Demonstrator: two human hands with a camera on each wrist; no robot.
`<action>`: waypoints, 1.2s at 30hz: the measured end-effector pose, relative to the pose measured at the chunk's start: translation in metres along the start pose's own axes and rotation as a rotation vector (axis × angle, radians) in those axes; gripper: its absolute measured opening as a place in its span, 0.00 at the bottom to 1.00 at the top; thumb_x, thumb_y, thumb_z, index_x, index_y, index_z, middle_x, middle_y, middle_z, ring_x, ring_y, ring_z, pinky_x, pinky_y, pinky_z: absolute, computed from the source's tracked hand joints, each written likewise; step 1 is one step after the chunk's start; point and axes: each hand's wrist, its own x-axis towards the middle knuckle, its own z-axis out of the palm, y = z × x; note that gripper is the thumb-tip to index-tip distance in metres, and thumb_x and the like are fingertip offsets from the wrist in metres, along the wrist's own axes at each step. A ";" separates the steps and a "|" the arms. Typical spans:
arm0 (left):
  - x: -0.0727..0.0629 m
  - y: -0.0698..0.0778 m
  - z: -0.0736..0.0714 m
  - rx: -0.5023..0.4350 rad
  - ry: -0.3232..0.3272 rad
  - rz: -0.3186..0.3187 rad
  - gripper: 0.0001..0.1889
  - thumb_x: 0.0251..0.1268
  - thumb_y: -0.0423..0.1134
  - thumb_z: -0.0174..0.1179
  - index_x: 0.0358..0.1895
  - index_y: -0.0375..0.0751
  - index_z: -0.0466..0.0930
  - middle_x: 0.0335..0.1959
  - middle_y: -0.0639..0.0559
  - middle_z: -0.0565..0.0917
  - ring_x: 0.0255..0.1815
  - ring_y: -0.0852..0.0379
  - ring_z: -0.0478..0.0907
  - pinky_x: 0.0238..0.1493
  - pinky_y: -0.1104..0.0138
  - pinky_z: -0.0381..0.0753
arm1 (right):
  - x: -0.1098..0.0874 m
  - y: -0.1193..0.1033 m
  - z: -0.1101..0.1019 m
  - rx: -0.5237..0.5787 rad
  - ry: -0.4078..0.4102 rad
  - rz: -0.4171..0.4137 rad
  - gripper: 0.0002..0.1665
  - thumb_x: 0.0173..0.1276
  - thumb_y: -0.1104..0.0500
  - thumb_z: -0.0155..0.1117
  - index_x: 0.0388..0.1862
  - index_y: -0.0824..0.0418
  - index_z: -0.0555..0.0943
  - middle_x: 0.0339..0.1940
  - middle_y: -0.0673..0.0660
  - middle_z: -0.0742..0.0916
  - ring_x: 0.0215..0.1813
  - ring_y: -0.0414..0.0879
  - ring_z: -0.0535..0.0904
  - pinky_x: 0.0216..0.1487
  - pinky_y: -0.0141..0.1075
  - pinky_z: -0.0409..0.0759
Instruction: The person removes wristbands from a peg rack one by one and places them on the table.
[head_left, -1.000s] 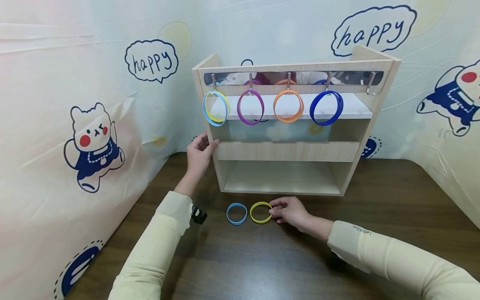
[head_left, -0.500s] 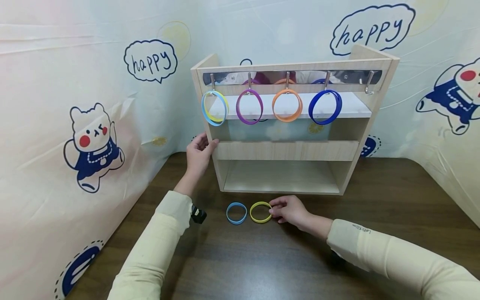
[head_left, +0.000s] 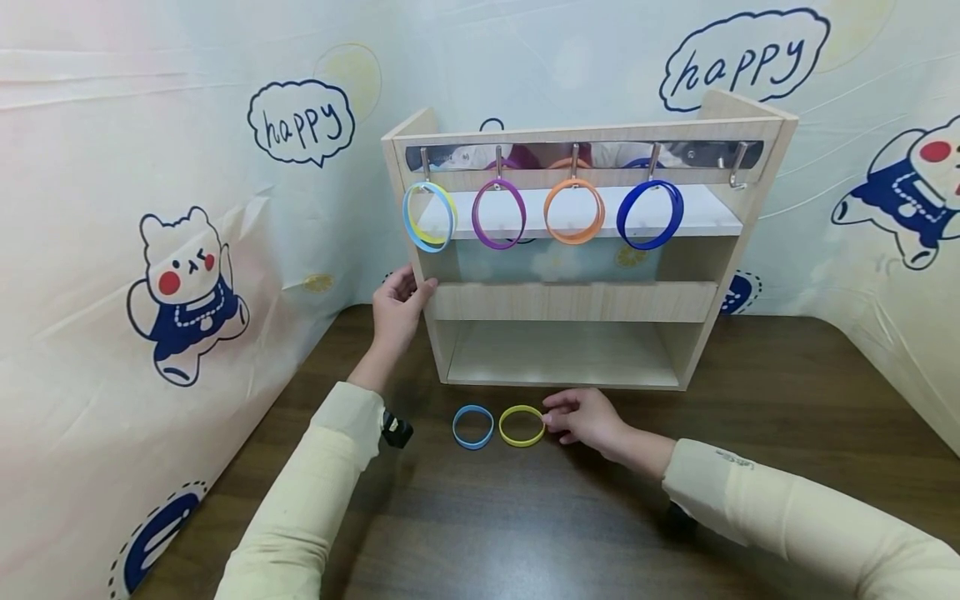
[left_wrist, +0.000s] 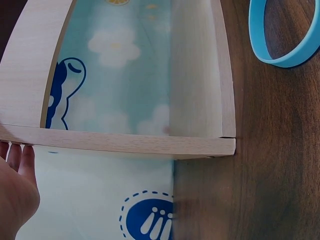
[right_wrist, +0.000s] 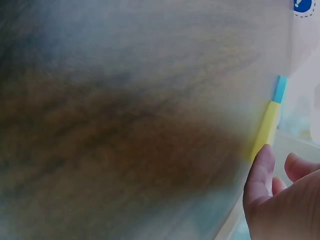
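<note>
My left hand rests against the left side panel of a pale wooden shelf rack, thumb at its front edge. In the left wrist view its fingers touch the panel's outer face. On the table lie a light blue wristband and a yellow wristband, side by side. My right hand is at the yellow band's right edge, thumb tip right at the rim and index finger raised slightly above it. In the right wrist view a fingertip overlaps the end of the yellow band.
From the rack's hooks hang a light blue and a yellow wristband together, a purple one, an orange one and dark blue ones. The rightmost hook is bare. A patterned cloth surrounds the brown table.
My right hand has shifted slightly right and its fingers have loosened at the yellow wristband. The left hand, rack and wristbands stay in place.
</note>
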 end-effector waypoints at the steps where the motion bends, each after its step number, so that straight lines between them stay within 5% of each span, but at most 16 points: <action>1: 0.000 0.000 0.000 0.001 0.000 0.003 0.19 0.65 0.33 0.63 0.57 0.30 0.77 0.52 0.40 0.82 0.48 0.55 0.79 0.47 0.67 0.79 | -0.001 -0.002 -0.001 0.001 -0.002 -0.006 0.19 0.64 0.69 0.66 0.53 0.75 0.78 0.36 0.60 0.86 0.37 0.49 0.84 0.34 0.41 0.83; 6: 0.001 -0.002 0.000 -0.001 0.001 0.006 0.19 0.64 0.33 0.63 0.57 0.30 0.77 0.52 0.39 0.82 0.48 0.53 0.79 0.47 0.66 0.79 | -0.004 -0.014 -0.007 0.019 -0.014 -0.050 0.20 0.66 0.68 0.65 0.55 0.76 0.77 0.42 0.66 0.85 0.41 0.52 0.83 0.38 0.43 0.83; 10: 0.006 -0.020 -0.001 0.002 0.017 0.015 0.20 0.64 0.37 0.65 0.57 0.35 0.78 0.52 0.42 0.82 0.48 0.53 0.79 0.48 0.66 0.79 | -0.006 -0.025 -0.017 0.057 -0.021 -0.080 0.22 0.67 0.67 0.64 0.57 0.76 0.75 0.46 0.67 0.85 0.45 0.55 0.83 0.42 0.44 0.83; 19: 0.012 -0.034 -0.001 -0.007 0.040 0.030 0.20 0.63 0.39 0.66 0.57 0.37 0.79 0.51 0.44 0.83 0.48 0.54 0.80 0.47 0.67 0.79 | -0.013 -0.052 -0.037 0.080 0.042 -0.158 0.21 0.67 0.65 0.65 0.57 0.73 0.77 0.44 0.65 0.84 0.45 0.52 0.84 0.41 0.42 0.83; 30: 0.001 -0.003 0.000 -0.012 0.012 0.016 0.18 0.64 0.32 0.63 0.56 0.30 0.78 0.50 0.39 0.83 0.45 0.57 0.80 0.45 0.68 0.78 | -0.025 -0.075 -0.059 0.077 0.091 -0.251 0.23 0.68 0.61 0.65 0.58 0.71 0.75 0.47 0.65 0.82 0.43 0.45 0.83 0.44 0.41 0.82; 36: 0.000 0.001 0.001 -0.005 0.009 0.003 0.19 0.64 0.32 0.63 0.57 0.30 0.78 0.52 0.39 0.82 0.47 0.55 0.80 0.46 0.67 0.78 | -0.032 -0.091 -0.073 0.074 0.150 -0.275 0.27 0.68 0.56 0.66 0.60 0.70 0.74 0.48 0.62 0.83 0.45 0.45 0.83 0.46 0.39 0.82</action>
